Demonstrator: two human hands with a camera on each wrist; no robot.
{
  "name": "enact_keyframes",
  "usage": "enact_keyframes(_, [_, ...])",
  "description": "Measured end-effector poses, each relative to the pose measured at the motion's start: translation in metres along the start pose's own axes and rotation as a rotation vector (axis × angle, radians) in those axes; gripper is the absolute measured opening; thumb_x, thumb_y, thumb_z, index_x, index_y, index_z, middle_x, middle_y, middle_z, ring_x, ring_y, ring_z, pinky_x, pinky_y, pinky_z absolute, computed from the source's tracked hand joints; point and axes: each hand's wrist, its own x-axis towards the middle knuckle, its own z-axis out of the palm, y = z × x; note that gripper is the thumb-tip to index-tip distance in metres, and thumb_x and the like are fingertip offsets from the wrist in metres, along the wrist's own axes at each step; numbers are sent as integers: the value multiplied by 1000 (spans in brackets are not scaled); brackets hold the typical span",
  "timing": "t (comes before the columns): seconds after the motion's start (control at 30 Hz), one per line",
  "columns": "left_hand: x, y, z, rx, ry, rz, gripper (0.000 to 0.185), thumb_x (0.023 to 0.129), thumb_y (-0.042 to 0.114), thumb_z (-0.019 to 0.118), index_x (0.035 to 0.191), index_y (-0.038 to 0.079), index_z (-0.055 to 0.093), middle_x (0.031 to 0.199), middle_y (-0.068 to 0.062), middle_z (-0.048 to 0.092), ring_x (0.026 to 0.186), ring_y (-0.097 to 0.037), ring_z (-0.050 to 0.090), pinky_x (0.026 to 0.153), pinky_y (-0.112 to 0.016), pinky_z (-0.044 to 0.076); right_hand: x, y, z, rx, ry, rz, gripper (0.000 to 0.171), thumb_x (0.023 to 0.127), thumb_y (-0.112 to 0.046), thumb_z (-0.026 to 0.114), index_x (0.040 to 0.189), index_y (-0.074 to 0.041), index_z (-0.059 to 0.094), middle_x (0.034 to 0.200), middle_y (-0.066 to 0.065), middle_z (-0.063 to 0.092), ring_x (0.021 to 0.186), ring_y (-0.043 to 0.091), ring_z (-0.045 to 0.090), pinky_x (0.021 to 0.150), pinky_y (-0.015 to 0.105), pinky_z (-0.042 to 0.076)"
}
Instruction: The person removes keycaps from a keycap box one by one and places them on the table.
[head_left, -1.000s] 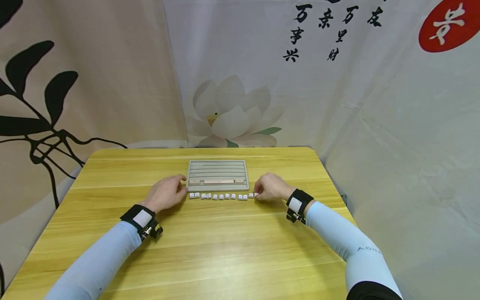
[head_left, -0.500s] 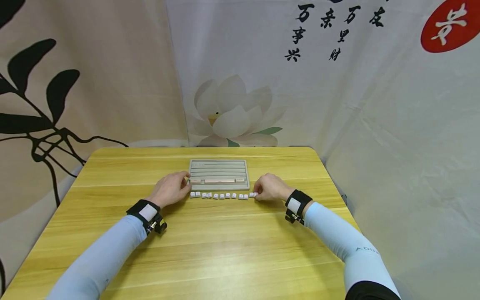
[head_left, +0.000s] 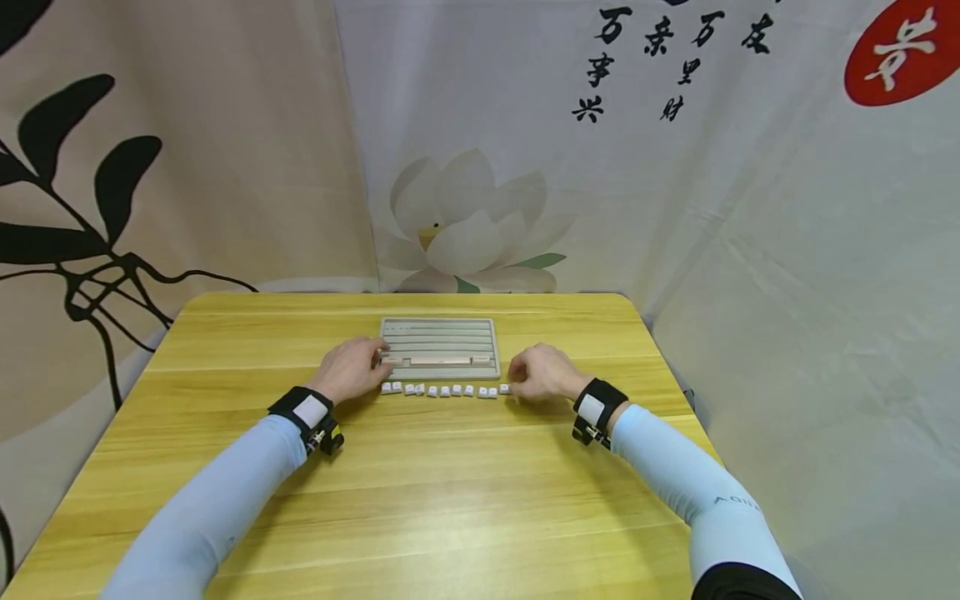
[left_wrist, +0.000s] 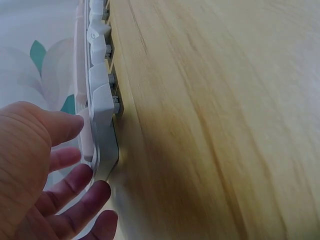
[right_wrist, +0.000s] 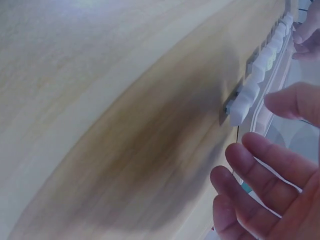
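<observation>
A grey keyboard-like board (head_left: 442,327) lies at the back of the table, with a long pale bar (head_left: 438,361) and shorter ones beside it. Along its front edge runs a row of several small white keycaps (head_left: 457,390); the left wrist view shows grey parts under some keycaps (left_wrist: 102,100). My left hand (head_left: 352,368) is at the board's left end, thumb and fingers apart by a short pale pink key (left_wrist: 86,135); whether it touches is unclear. My right hand (head_left: 546,372) is beside the row's right end, its fingers loosely bent and apart from the thumb.
The wooden table (head_left: 450,500) extends in front of the board and to both sides. A printed cloth (head_left: 487,100) hangs behind it. Wrist cameras on black straps sit on both wrists.
My left hand has moved right, its fingertips now over the board's left edge. The right hand stays almost in place by the row's end. The view has shifted slightly.
</observation>
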Motion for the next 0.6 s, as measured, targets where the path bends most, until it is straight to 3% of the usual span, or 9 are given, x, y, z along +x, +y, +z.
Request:
enact_keyframes(0.3, [6, 1, 5, 36, 2, 12, 35, 107, 35, 76, 128, 7, 81, 106, -13, 76, 92, -26, 68, 78, -45, 56, 2, -5, -1, 22, 42, -3, 29, 94, -32, 81, 116, -15, 85, 104, 1, 84, 94, 16, 74, 86, 37, 61])
enact_keyframes(0.6, [11, -2, 6, 22, 4, -5, 26, 105, 28, 80, 121, 9, 82, 104, -12, 73, 88, -25, 64, 73, -39, 49, 4, -2, 1, 37, 70, -4, 27, 94, -29, 79, 115, -13, 84, 103, 1, 84, 92, 15, 74, 83, 36, 61])
